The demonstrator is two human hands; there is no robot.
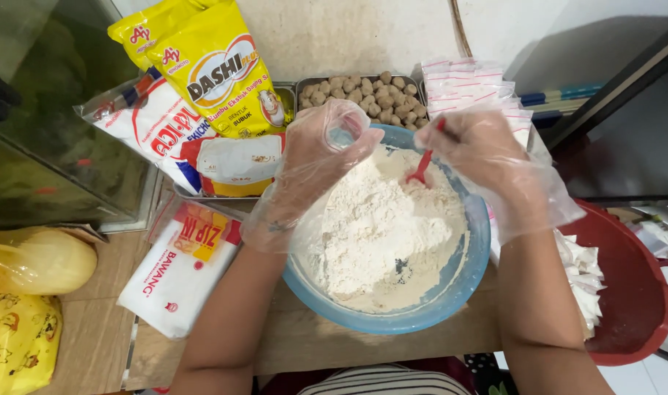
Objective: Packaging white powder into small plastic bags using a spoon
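Note:
A blue bowl (451, 292) of pale flour-like powder (381, 227) sits in front of me on a wooden surface. My right hand (480, 150), in a loose clear plastic glove, grips a small red spoon (422, 170) whose tip is dug into the powder at the bowl's far side. My left hand (323, 146), also gloved, hovers over the bowl's far left rim and pinches a small clear plastic bag (343, 134).
Behind the bowl lie a metal tray of small brown balls (367, 91), yellow and white seasoning packets (217, 69), and a stack of small zip bags (469, 84). A white packet (177, 274) lies left. A red basin (627, 285) with filled bags stands right. A glass tank (49, 117) is at far left.

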